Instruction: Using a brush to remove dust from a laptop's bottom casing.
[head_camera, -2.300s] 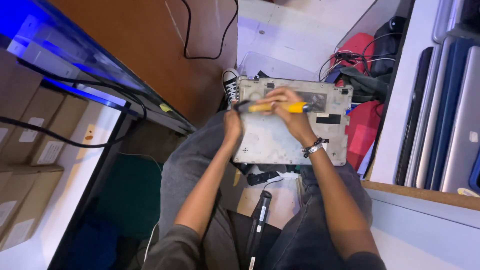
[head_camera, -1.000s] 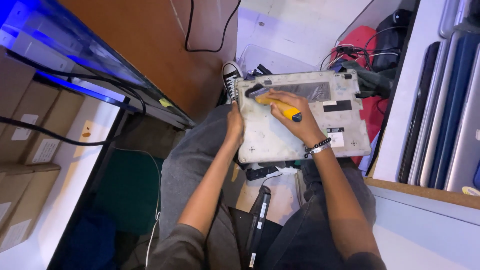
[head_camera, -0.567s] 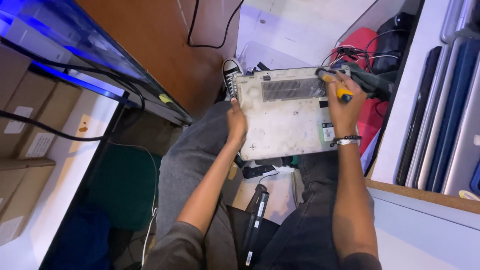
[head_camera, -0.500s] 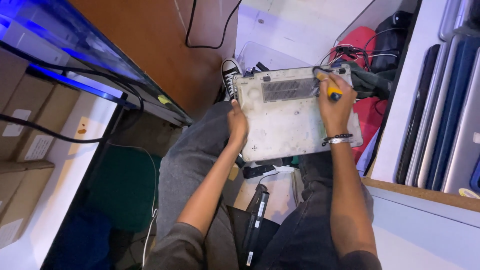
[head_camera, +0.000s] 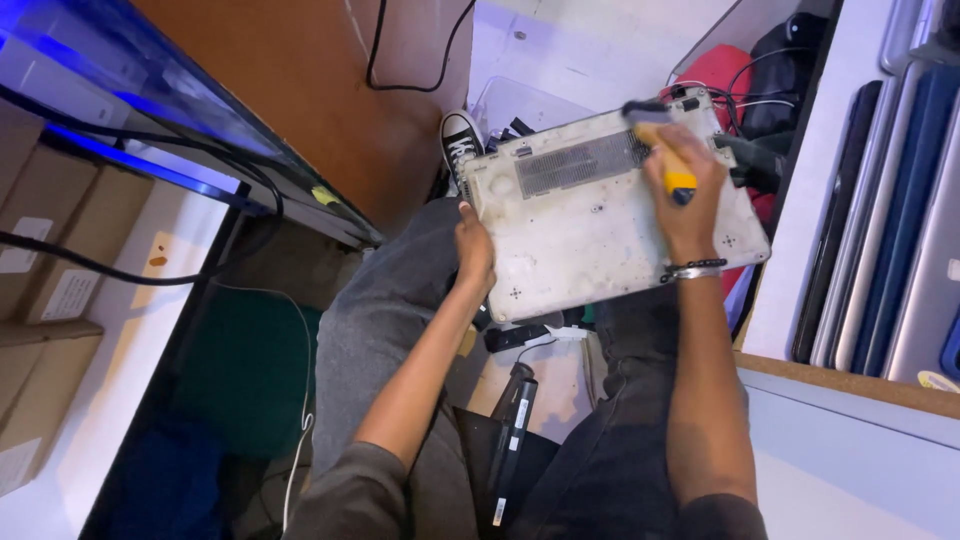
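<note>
**poster1:** White and pretty grubby, that's the laptop (head_camera: 600, 215) we've got flipped bottom-up across our lap, vent grille facing the camera. It sits tilted over our right knee, one corner poking toward the red bag (head_camera: 722, 72).

**poster2:** Yep. Our left hand (head_camera: 474, 252) is on the laptop's left edge, fingers curled under so we can't see them, thumb up along the side. Looks like a steadying grip.

**poster1:** And our right hand (head_camera: 682, 195) lies on top near the right end, fingers wrapped closed around a yellow-handled screwdriver (head_camera: 668, 155). Its dark end points at the top edge of the case, right by the grille. Can't tell if the tip is actually in a screw.

**poster2:** Bracelet (head_camera: 693, 268) on that wrist too.

**poster1:** Around us: black sneaker (head_camera: 461, 138) just past the laptop's upper left corner, brown wooden desk (head_camera: 330, 90) to our left with a black cable (head_camera: 400, 85) across it.

**poster2:** Right side is a white shelf (head_camera: 800, 200) with a row of laptops standing on edge (head_camera: 895, 220). A black bar-shaped part (head_camera: 512, 440) lies on the floor between our legs.
</note>
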